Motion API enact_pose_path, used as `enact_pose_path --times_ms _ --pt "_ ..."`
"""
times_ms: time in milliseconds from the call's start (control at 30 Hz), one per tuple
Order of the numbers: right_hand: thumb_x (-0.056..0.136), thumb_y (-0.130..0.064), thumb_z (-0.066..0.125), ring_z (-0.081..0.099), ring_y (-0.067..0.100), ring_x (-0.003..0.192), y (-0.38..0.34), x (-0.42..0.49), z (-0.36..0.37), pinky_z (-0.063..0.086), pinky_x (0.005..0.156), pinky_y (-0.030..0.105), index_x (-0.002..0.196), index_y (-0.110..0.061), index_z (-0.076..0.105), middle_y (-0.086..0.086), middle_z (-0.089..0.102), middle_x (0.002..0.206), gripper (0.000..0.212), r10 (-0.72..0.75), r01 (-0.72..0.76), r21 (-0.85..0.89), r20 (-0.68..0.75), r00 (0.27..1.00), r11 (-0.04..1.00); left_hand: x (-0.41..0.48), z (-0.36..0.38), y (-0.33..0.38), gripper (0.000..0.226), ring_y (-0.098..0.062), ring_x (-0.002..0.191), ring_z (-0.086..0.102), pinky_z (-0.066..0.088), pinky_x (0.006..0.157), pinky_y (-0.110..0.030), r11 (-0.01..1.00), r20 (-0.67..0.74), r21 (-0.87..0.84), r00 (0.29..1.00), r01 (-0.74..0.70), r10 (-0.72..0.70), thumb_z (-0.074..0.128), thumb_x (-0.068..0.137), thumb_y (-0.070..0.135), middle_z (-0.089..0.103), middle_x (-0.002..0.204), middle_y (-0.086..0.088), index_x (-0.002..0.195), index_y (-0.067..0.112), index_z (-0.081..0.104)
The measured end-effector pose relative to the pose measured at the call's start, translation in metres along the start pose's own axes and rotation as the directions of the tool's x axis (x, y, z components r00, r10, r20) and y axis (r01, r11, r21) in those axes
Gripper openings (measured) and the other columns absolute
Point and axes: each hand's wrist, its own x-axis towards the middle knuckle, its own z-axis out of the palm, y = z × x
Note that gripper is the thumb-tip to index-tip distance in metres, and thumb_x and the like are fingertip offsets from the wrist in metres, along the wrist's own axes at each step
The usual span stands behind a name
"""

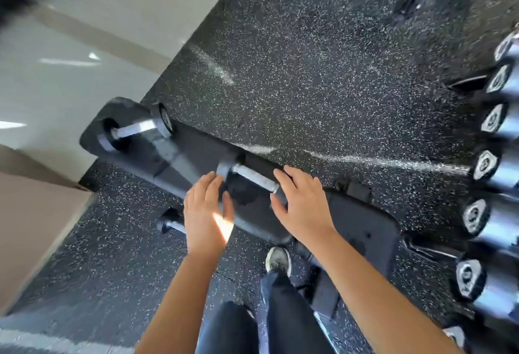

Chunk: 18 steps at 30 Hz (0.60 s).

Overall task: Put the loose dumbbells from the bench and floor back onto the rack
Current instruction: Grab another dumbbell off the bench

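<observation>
Looks barely begun. Reaches down over the near dumbbell (254, 176), crosswise on the tabletop (193, 162), about midway along. Holds the left hand (206, 213) flat and open, fingers straight and close together, tips at the dumbbell's left head. Spreads the right hand (302, 207) open over the right head, thumb beside the end of the handle. Grips nothing with either; cannot tell whether touching the metal or just above it. Leaves the far dumbbell (134, 129) at the tabletop's far end, untouched, well apart from both hands. Leaves the floor dumbbell (172, 225) on the floor (280, 72) just beside the tabletop, partly hidden behind the left hand. By this count, three loose and none carried. To the right, the rack (464, 83) with a row of dumbbells, hexagonal ends facing out; free slots not discernible from here. Judged remaining: close both hands on the near dumbbell, lift, turn right to the rack, set down, then do likewise for the far one and the floor one. Probably heavy, given the two-handed approach.
</observation>
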Motion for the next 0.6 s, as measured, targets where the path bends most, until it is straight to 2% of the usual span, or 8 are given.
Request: enact_pose_path --times_ms 167,267,400,600 --pt "0.080 -0.039 0.038 0.064 0.032 0.098 0.022 0.047 0.052 0.054 0.079 0.050 0.116 -0.010 0.059 0.013 0.065 0.113 0.051 -0.028 0.023 0.052 0.104 0.994 0.998 0.034 0.044 -0.025 0.043 -0.038 0.108 0.055 0.047 0.091 -0.054 0.993 0.049 -0.077 0.995 0.089 -0.085 0.039 0.086 0.027 0.059 0.116 -0.021 0.112 -0.002 0.057" --pt "0.081 -0.038 0.038 0.063 0.033 0.098 0.032 0.074 0.082 0.054 0.078 0.048 0.119 -0.009 0.058 0.013 0.064 0.112 0.052 -0.011 -0.005 0.107 0.149 0.989 0.994 0.055 0.074 -0.044 0.040 -0.036 0.109 0.054 0.047 0.090 -0.052 0.983 0.066 -0.107 0.987 0.152 -0.145 0.043 0.085 0.025 0.059 0.118 -0.019 0.114 -0.001 0.057" --pt "0.087 -0.032 0.049 0.054 0.033 0.110 0.036 0.104 0.125 0.045 0.091 0.046 0.134 -0.013 0.044 0.010 0.053 0.126 0.051 0.018 -0.052 0.111 0.289 0.957 0.993 0.076 0.112 -0.071 0.034 -0.032 0.116 0.048 0.043 0.096 -0.053 0.961 0.106 -0.143 0.969 0.238 -0.224 0.057 0.086 0.008 0.055 0.124 -0.015 0.119 0.004 0.055" --pt "0.090 -0.033 0.049 0.049 0.028 0.117 0.040 0.131 0.187 0.040 0.097 0.042 0.138 -0.019 0.037 0.005 0.047 0.133 0.052 0.073 -0.124 0.111 0.380 0.922 0.986 0.090 0.157 -0.116 0.039 -0.023 0.124 0.040 0.041 0.098 -0.049 0.938 0.198 -0.197 0.949 0.285 -0.246 0.057 0.087 0.012 0.046 0.134 -0.007 0.126 0.014 0.052"
